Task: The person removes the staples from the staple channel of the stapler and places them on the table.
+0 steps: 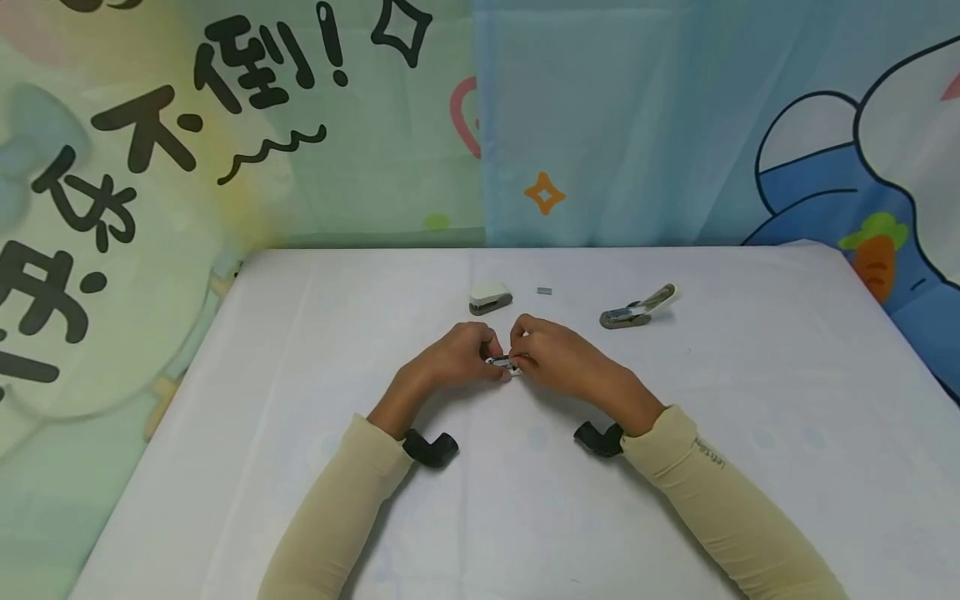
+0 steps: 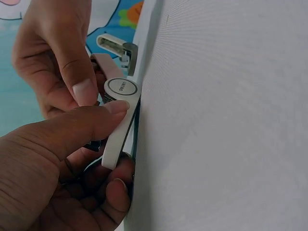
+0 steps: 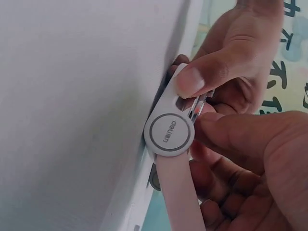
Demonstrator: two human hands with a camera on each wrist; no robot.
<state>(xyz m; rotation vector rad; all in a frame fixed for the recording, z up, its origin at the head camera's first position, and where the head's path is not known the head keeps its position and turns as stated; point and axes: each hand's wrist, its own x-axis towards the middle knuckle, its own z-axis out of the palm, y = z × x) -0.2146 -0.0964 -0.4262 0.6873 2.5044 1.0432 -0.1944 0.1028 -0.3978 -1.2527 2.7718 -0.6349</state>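
Observation:
Between the two hands is a small white stapler (image 1: 498,361), opened out, with a round "deli" disc and a pale pink arm (image 3: 179,192) swung back. My left hand (image 1: 456,357) grips its white end, thumb flat along the side and fingers curled below. From the other side my right hand (image 1: 564,360) pinches at the metal staple rail (image 3: 196,107), thumb tip right beside the disc in the right wrist view. Whatever lies inside that pinch is hidden by the fingers. Both hands are low over the white table (image 1: 525,517).
Behind the hands stands a closed white and grey stapler (image 1: 490,298). A short grey strip of staples (image 1: 544,291) lies to its right. Farther right is another stapler (image 1: 637,308) with its top raised. Printed curtains (image 1: 600,125) hang along the table's back edge.

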